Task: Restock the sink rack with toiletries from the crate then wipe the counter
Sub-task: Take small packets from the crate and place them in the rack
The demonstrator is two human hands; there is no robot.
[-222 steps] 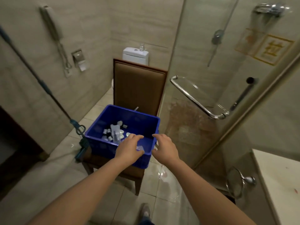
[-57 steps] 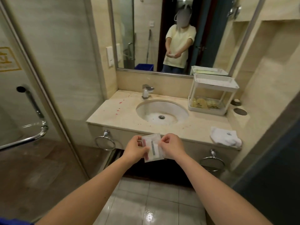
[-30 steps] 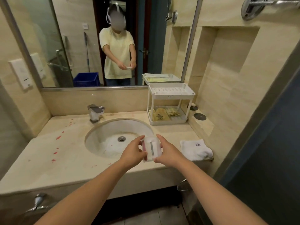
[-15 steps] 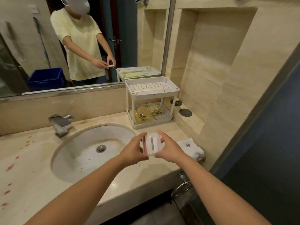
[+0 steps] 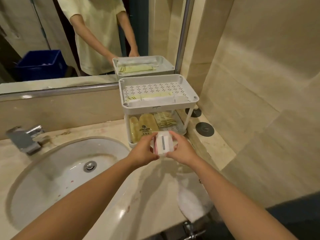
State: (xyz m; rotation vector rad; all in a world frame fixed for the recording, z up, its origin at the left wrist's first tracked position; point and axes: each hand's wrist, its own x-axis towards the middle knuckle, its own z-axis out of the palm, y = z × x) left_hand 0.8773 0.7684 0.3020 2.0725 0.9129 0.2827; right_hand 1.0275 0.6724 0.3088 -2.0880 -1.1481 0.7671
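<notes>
A small stack of clear-wrapped white toiletry packets (image 5: 163,143) is held between both hands, just in front of the lower shelf of the white two-tier sink rack (image 5: 156,105). My left hand (image 5: 142,151) pinches the stack's left side and my right hand (image 5: 181,149) pinches its right side. The rack's top tray holds long wrapped items; the lower shelf holds yellowish packets (image 5: 143,128). The blue crate (image 5: 41,64) shows only as a reflection in the mirror.
The oval basin (image 5: 65,172) and steel tap (image 5: 26,137) lie to the left. A white folded towel (image 5: 192,203) sits at the counter's front right edge. Red spots mark the counter (image 5: 138,196). A tiled wall and ledge close the right side.
I turned from the crate to the sink, carrying the packets, and moved closer. Both hands have brought the stack forward to the front of the rack's lower shelf.
</notes>
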